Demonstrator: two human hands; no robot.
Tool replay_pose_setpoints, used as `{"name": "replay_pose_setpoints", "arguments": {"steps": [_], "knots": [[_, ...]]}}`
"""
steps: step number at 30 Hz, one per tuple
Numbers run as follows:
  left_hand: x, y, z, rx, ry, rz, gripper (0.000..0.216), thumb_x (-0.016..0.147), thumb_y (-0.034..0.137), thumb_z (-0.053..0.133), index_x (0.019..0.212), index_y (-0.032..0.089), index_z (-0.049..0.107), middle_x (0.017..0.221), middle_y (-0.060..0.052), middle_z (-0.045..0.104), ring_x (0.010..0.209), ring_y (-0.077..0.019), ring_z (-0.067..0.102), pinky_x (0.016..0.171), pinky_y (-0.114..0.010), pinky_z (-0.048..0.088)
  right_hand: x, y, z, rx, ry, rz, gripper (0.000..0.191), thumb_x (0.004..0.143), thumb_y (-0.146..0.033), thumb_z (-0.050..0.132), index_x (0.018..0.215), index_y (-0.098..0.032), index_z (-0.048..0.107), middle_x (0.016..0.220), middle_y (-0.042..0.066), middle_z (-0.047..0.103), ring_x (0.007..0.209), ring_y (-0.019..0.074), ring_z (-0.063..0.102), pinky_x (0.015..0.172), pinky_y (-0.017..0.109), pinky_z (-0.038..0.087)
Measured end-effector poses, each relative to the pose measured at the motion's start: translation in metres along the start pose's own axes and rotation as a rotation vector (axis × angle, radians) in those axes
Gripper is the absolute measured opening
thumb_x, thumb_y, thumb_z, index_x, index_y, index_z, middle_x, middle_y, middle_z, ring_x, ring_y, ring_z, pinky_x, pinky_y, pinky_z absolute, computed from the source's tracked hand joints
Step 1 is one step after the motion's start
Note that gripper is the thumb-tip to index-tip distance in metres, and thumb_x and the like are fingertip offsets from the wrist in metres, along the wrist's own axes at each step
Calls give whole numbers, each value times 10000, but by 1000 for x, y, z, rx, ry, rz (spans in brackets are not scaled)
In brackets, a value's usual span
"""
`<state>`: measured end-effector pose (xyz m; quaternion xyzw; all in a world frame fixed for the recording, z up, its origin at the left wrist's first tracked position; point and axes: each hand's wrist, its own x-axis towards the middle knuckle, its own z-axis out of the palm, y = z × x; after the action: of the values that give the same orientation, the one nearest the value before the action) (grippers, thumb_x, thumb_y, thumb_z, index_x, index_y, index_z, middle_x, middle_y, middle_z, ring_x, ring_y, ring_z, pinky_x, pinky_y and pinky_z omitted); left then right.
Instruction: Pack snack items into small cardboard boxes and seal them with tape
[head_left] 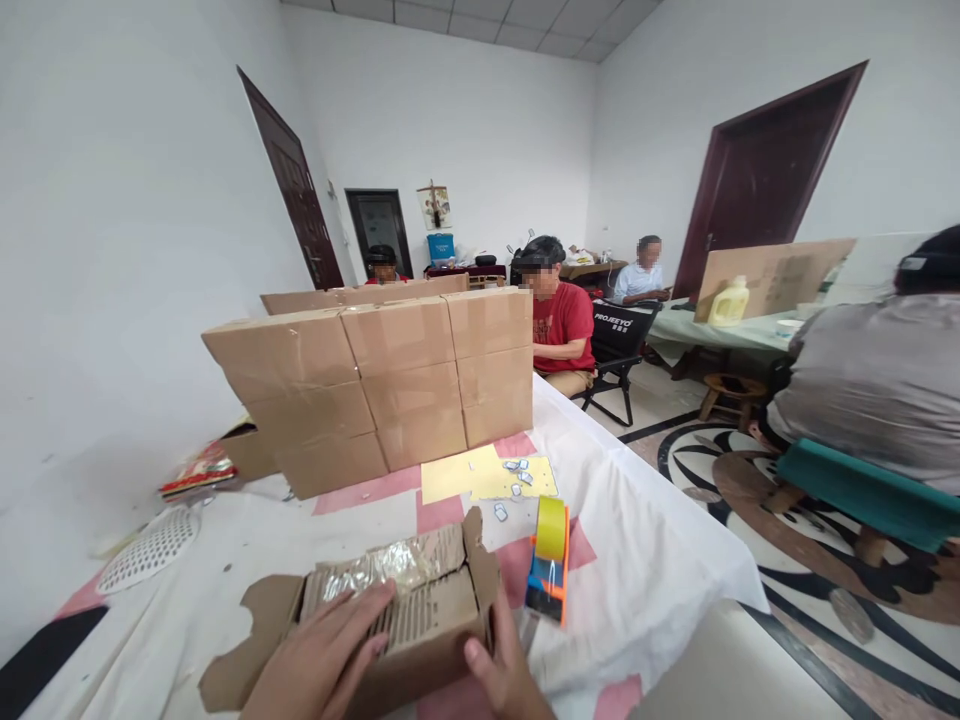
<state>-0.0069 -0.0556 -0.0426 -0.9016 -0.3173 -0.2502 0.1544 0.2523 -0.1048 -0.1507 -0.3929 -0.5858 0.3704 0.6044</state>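
Observation:
An open cardboard box [420, 640] lies before me on the table, its end flaps folded outward. Corrugated cardboard [435, 605] fills it, partly covered by shiny clear plastic [390, 568]. My left hand [330, 650] rests on that filling with its fingers stretched out. At the box's right end, my right hand [506, 665] grips the corner, thumb on the near wall and fingers along the end wall. A tape dispenser [549, 575] with a yellow roll sits just right of the box.
A stacked wall of taped cartons [405, 385] stands across the table. Before it lies a yellow sheet [450, 478] with small pieces on it. A white perforated item [150, 548] is at left. People sit beyond, one in red [566, 320], another at right in grey [862, 380].

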Motion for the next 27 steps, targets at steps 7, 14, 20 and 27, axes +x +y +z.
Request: {"name": "replay_pose_setpoints", "arguments": {"steps": [7, 14, 20, 27], "knots": [[-5, 37, -18, 92, 215, -15, 392, 938, 239, 644, 1327, 285, 634, 1350, -39, 703, 1258, -240, 652, 1218, -433, 361, 28, -65, -14, -226, -11, -261, 412, 1050, -438, 406, 1365, -325, 646, 1506, 45, 580, 1490, 304, 397, 1212, 585, 332], [-44, 60, 0, -279, 669, -799, 928, 886, 327, 744, 1623, 249, 184, 1590, -204, 408, 1488, -359, 402, 1172, -610, 398, 37, -82, -14, -307, 30, -259, 317, 1025, -249, 443, 1187, -296, 711, 1325, 51, 698, 1300, 261, 557, 1114, 514, 428], [-37, 48, -7, -379, 409, -559, 747, 965, 233, 627, 1603, 286, 242, 1255, -107, 701, 1344, -281, 574, 1155, -571, 424, 37, -75, -8, -319, 59, -258, 280, 1017, -263, 447, 1177, -275, 676, 1339, 67, 665, 1276, 266, 564, 1095, 504, 429], [-30, 51, -32, 102, 515, -350, 365, 900, 41, 616, 1167, 277, 693, 1247, -113, 691, 1229, -305, 613, 1036, -530, 492, 40, -84, -7, -410, 137, -326, 543, 920, -266, 619, 1448, -289, 494, 1419, 98, 597, 1326, 301, 530, 1113, 516, 450]]}}
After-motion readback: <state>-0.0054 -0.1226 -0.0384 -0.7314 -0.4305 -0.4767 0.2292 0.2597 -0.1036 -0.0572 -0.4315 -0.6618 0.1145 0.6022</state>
